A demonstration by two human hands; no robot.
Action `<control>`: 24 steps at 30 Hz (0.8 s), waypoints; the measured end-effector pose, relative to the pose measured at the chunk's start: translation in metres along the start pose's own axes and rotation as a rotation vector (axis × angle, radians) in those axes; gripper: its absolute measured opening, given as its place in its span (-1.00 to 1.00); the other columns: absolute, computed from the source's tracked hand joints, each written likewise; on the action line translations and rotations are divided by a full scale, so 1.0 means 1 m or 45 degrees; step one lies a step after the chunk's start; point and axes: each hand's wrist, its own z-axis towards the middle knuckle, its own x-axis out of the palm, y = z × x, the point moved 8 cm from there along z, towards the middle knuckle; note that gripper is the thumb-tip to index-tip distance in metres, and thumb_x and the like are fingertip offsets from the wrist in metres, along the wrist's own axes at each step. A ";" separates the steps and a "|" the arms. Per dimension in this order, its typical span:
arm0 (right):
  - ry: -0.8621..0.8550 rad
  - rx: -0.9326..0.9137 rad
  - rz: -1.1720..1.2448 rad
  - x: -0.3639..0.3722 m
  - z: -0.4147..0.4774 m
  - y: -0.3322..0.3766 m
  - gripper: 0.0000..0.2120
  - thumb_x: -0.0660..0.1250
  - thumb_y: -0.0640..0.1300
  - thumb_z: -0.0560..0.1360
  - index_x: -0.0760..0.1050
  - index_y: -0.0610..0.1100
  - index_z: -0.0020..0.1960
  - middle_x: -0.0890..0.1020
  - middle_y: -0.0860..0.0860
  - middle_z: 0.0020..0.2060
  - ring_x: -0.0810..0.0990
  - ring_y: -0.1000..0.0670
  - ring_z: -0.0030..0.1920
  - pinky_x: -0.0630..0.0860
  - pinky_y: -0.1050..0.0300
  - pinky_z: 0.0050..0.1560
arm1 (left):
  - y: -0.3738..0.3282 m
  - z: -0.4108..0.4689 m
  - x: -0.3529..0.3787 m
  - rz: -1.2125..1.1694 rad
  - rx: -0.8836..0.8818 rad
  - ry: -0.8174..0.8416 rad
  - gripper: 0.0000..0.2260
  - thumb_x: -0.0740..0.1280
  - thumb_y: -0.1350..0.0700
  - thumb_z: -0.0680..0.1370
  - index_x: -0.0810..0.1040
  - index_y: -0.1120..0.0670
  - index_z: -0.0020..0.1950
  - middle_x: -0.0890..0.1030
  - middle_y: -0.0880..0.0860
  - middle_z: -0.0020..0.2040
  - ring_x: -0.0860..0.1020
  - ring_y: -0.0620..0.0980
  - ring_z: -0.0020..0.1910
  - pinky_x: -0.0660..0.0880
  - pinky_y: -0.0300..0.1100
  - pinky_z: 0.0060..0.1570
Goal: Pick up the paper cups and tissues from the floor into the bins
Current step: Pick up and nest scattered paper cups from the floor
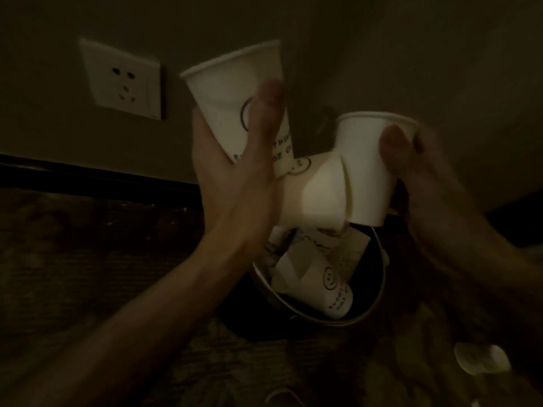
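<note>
Left hand (232,183) around one paper cup (232,92), blurred right hand (426,186) apparently around a second cup (367,171), above the bin (323,320).

Very dim, murky; right hand (426,183) motion-blurred (edges darkest).

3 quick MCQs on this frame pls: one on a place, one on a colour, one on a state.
1. The socket is:
A) on the wall, left of the cup in the left hand
B) on the floor
C) on a table

2. The paper cups are:
A) red
B) white
C) blue

3. The right hand:
A) lies flat on the floor
B) hangs idle
C) grips a second cup

1A, the socket plate sits on the wall beyond that cup's left side.
2B, every cup shows white with dark print.
3C, its thumb presses on the cup's side.
</note>
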 end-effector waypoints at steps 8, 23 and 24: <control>-0.134 -0.058 -0.375 -0.048 -0.040 -0.064 -0.58 0.34 0.43 0.22 0.39 0.38 0.04 0.51 0.54 -0.02 0.54 0.40 0.03 0.51 0.46 -0.27 | 0.053 -0.026 0.005 0.333 -0.019 0.148 -0.49 0.32 -0.23 0.44 0.45 0.05 0.25 0.62 -0.09 0.00 0.63 -0.17 -0.05 0.55 -0.33 -0.18; -0.073 0.130 -0.991 -0.070 -0.020 -0.120 -0.23 0.08 0.56 0.27 0.43 0.04 0.22 0.36 0.14 0.00 0.44 0.11 -0.03 0.44 0.12 -0.19 | 0.057 -0.005 -0.003 0.870 0.045 0.255 -0.41 0.41 -0.34 0.39 0.34 -0.11 0.29 0.57 -0.18 0.02 0.59 -0.35 -0.07 0.52 -0.43 -0.26; -0.054 0.139 -1.007 -0.072 -0.019 -0.122 -0.20 0.07 0.56 0.26 0.43 0.03 0.26 0.37 0.12 0.02 0.44 0.11 -0.02 0.41 0.13 -0.19 | 0.058 -0.002 -0.009 0.793 -0.027 0.215 -0.40 0.41 -0.33 0.40 0.38 -0.06 0.31 0.59 -0.12 0.04 0.61 -0.30 -0.07 0.53 -0.40 -0.26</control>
